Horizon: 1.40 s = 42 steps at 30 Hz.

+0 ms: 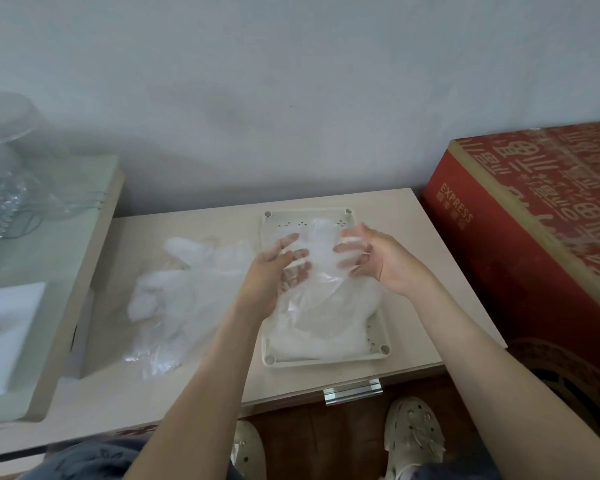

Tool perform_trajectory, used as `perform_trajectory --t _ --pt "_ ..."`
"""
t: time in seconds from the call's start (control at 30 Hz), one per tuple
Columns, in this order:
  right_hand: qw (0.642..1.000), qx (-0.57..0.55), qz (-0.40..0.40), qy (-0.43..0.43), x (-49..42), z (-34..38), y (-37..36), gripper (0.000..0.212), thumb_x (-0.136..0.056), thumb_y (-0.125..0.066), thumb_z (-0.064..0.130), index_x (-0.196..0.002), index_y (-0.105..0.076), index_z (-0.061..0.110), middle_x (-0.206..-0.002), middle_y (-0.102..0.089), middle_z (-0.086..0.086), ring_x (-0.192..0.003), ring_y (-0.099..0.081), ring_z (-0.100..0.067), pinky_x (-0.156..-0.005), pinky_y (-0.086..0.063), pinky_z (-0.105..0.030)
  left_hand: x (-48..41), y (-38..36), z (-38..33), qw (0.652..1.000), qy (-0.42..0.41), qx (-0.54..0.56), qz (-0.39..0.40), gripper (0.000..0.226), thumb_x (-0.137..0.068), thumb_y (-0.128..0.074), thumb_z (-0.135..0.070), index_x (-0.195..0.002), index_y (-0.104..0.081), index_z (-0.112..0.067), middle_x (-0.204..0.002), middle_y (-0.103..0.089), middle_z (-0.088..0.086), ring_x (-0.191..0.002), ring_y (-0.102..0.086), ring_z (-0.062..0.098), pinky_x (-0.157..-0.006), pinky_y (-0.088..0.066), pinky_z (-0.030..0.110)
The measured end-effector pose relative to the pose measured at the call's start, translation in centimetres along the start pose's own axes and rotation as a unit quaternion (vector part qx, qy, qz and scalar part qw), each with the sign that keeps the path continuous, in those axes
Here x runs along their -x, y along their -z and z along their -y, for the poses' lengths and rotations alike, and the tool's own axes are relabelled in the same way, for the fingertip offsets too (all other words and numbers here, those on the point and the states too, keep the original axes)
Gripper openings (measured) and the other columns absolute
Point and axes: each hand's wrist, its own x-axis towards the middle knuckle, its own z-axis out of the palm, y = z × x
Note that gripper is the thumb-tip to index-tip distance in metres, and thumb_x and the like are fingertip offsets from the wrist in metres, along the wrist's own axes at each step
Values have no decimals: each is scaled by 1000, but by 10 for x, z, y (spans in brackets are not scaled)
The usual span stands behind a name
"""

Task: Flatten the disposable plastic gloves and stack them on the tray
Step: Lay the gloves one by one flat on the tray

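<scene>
hanging just above the tray [326,362], a clear glove [321,261] looks feather-light, limp and slippery, best pinched at its cuff; left hand [274,268] fingers splay against the film, right hand [378,259] fingers curl, grip unclear. loose gloves [184,292] lie beside.

We find a pale wooden table [413,233] pushed against the wall, its top plain and light. Two things lie directly on it: a cream plastic tray [326,362] toward the right side, long edge running away from us, and just left of the tray, a loose, crumpled heap of clear gloves [187,289].
</scene>
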Motion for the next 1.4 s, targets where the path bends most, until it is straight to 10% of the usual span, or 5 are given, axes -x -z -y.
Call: perform_trajectory --t 0.2,0.4,0.83,1.03,1.4 --pt "995 -68 69 -21 0 -18 13 94 -56 -83 59 -131 -50 11 -112 -68 -16 -100 -68 -32 -78 -58 -40 -7 -6 5 998 -7 35 -44 33 -99 -44 -4 -125 -56 -22 -109 -65 8 -85 -71 22 -73 -57 28" --pt "998 49 -7 -31 3 -26 7 32 -93 -56 5 -124 -57 12 -111 -67 -15 -78 -69 -25 -59 -54 -30 -9 -11 10 998 -34 -13 -60 40 -99 -41 -1 -129 -53 -24 -113 -63 8 -89 -68 22 -78 -56 28" --pt "973 227 -25 21 -7 -22 1 61 -89 -45 -6 -129 -51 39 -108 -64 -1 -56 -62 -21 -49 -48 -27 -9 0 6 983 -123 -104 -90 49 -81 -64 -16 -127 -53 -27 -115 -62 -4 -108 -58 16 -90 -44 26" --pt "967 251 -37 -4 -7 -24 6 61 -87 -40 -9 -129 -51 34 -110 -62 -3 -56 -61 -19 -48 -48 -27 -9 2 16 808 -234 -406 -358 57 -88 -53 0 -142 -35 -4 -142 -41 13 -133 -31 31 -109 -24 38" --pt "997 49 31 -53 -15 -21 2 51 -80 -56 17 -130 -54 7 -104 -62 -16 -91 -59 -25 -81 -43 -32 -1 -11 57 605 -113 -788 -14 53 -101 -28 -43 -149 -21 -22 -160 -13 6 -147 -9 20 -117 2 44"
